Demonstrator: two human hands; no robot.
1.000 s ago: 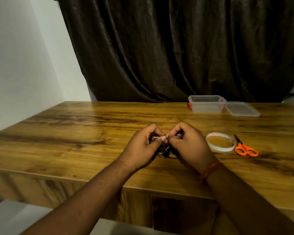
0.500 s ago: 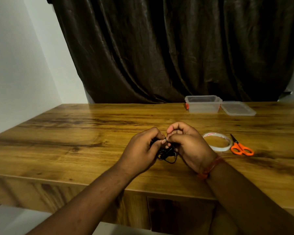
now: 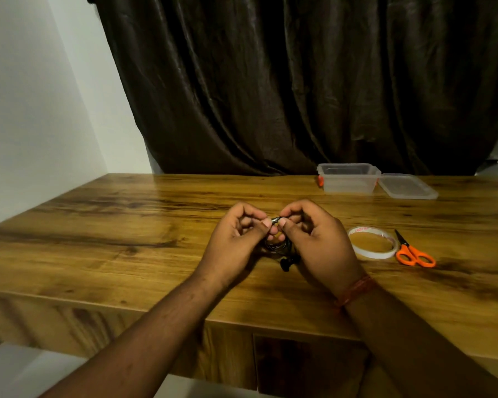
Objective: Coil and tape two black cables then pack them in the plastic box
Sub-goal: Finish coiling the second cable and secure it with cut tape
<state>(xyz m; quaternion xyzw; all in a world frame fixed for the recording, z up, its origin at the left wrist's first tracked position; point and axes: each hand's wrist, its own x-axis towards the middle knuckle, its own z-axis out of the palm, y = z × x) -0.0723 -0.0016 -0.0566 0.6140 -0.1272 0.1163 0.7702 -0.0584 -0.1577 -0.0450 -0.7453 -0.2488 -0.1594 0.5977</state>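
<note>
Both hands meet over the middle of the wooden table (image 3: 127, 239). My left hand (image 3: 236, 242) and my right hand (image 3: 319, 245) pinch the top of a small coiled black cable (image 3: 278, 245) between thumbs and fingers. Its plug end (image 3: 286, 264) hangs below, near the table top. Most of the coil is hidden behind my fingers. A roll of clear tape (image 3: 373, 247) lies just right of my right hand. The open clear plastic box (image 3: 348, 178) stands at the back of the table. Only one cable is visible.
Orange-handled scissors (image 3: 413, 254) lie right of the tape roll. The box's clear lid (image 3: 407, 186) lies flat beside the box on its right. A dark curtain (image 3: 299, 81) hangs behind the table; a white wall (image 3: 26, 110) stands on the left.
My thumbs have shifted up to the top of the coil, and the plug end now hangs in view below the hands. The hands stay in the same place.
</note>
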